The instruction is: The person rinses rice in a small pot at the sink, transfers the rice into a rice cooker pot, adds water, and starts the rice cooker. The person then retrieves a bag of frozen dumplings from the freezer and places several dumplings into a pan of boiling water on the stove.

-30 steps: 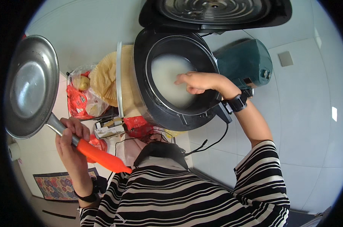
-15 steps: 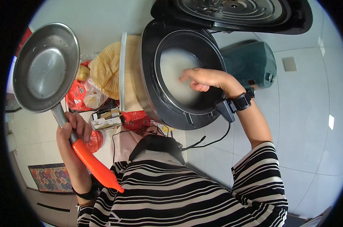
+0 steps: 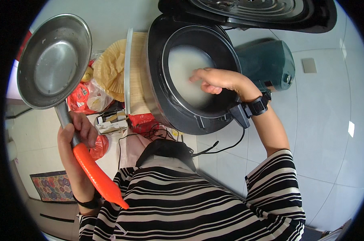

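Note:
My left hand [image 3: 79, 128] is wrapped round the metal shank of a grey metal pan [image 3: 55, 62], just above its orange handle grip [image 3: 97, 176]. The pan is held up at the left, its hollow side in view, with small wet-looking specks inside. An open rice cooker [image 3: 166, 102] stands ahead of me. Cloudy whitish water [image 3: 186, 70] covers the bottom of its dark inner pot [image 3: 220, 50]. My right hand [image 3: 216, 80] reaches over the pot's right rim, index finger stretched toward the water and the other fingers loosely bent. It holds nothing visible. Whether its fingertip touches the water is unclear.
The cooker's raised lid [image 3: 266, 16] spans the far side. A dark green appliance [image 3: 266, 66] is right of the cooker. To its left are a wooden board [image 3: 137, 76], yellowish pleated paper [image 3: 111, 72] and red plastic bags [image 3: 79, 98]. A black cable [image 3: 232, 146] hangs from my right wrist device.
The pan in my left hand has risen slightly and shifted a little right. My right hand keeps nearly the same pose over the pot. The cooker appears slightly higher in view.

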Tool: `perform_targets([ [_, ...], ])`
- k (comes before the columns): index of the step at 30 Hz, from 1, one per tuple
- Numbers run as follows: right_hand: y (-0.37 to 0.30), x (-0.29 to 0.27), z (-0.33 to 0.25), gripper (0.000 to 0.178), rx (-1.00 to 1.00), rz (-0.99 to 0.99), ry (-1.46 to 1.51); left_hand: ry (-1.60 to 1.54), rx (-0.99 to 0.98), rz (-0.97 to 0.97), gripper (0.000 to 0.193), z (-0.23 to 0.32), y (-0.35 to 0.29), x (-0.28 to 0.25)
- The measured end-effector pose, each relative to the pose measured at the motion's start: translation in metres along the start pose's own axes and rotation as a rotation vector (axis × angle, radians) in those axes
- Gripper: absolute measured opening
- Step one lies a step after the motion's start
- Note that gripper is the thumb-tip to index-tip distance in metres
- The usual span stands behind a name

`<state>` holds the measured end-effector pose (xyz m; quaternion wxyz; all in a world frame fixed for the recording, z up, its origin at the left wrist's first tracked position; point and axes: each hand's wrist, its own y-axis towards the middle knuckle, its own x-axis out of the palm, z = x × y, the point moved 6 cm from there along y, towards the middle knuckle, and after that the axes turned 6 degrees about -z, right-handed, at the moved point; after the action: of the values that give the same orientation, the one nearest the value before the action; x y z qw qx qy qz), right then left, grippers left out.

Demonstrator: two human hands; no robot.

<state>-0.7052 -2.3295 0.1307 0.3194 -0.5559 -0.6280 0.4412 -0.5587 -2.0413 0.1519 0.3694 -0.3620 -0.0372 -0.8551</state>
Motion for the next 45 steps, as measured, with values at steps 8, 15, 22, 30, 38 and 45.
perform_targets([
  [8, -0.134, -0.039, -0.063, 0.029, -0.619, 1.026, -0.463, 0.036, 0.002, -0.006, 0.027, 0.000, -0.005, -0.014],
  [15, -0.312, -0.061, -0.116, 0.031, -1.113, 1.979, -0.919, 0.052, -0.011, -0.030, 0.019, 0.013, -0.005, -0.014],
  [22, -0.270, -0.099, -0.140, 0.044, -0.898, 1.292, -0.537, 0.092, -0.039, -0.040, 0.016, 0.015, -0.009, -0.028],
  [30, -0.219, 0.024, -0.006, 0.012, -1.247, 1.392, -0.610, 0.122, -0.022, 0.016, 0.016, 0.006, -0.036, -0.012],
  [38, -0.131, 0.083, 0.077, 0.018, -1.401, 1.538, -0.670, 0.103, 0.206, 0.095, 0.017, -0.045, -0.039, 0.028],
  [45, -0.119, 0.091, 0.076, 0.023, -1.395, 1.731, -0.580, 0.200, 0.340, 0.184, 0.038, -0.083, -0.031, 0.097],
])
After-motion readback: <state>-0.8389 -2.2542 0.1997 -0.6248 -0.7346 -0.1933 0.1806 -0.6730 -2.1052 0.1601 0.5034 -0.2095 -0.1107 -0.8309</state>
